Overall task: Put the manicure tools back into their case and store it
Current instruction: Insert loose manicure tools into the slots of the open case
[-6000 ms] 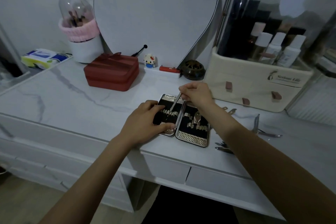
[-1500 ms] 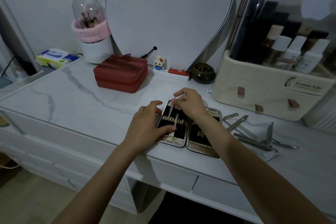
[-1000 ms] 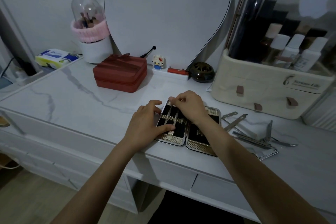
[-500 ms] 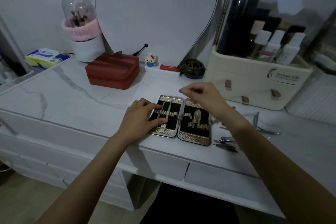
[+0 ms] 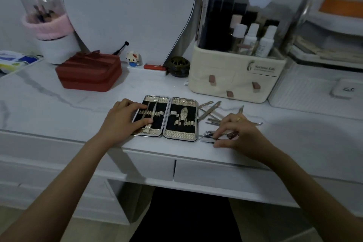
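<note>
The manicure case (image 5: pixel 179 137) lies open near the front edge of the white marble vanity (image 5: pixel 49 108). Two thin tools (image 5: pixel 154 109) sit in its left half and a nail clipper (image 5: pixel 184 113) in its right half. My left hand (image 5: pixel 121 120) presses on the left half, thumb and fingers across the elastic loops. Several loose metal tools lie to the right of the case, among them nail files (image 5: pixel 210 108). My right hand (image 5: pixel 240 133) hovers low over them, thumb and fingers pinching a small thin tool (image 5: pixel 208 138) that still touches the tabletop.
A red box (image 5: pixel 88 72), a pink-banded brush holder (image 5: pixel 49 31) and a mirror (image 5: pixel 127 6) stand at the back left. A cream cosmetic organizer (image 5: pixel 235 78) with bottles stands close behind the loose tools. A dark jar (image 5: pixel 179 66) sits beside it. Drawers (image 5: pixel 216 173) run below the edge.
My right hand has left the case and moved right and toward me, down onto the loose tools. The left hand stays on the case's left half, which now holds two thin tools.
</note>
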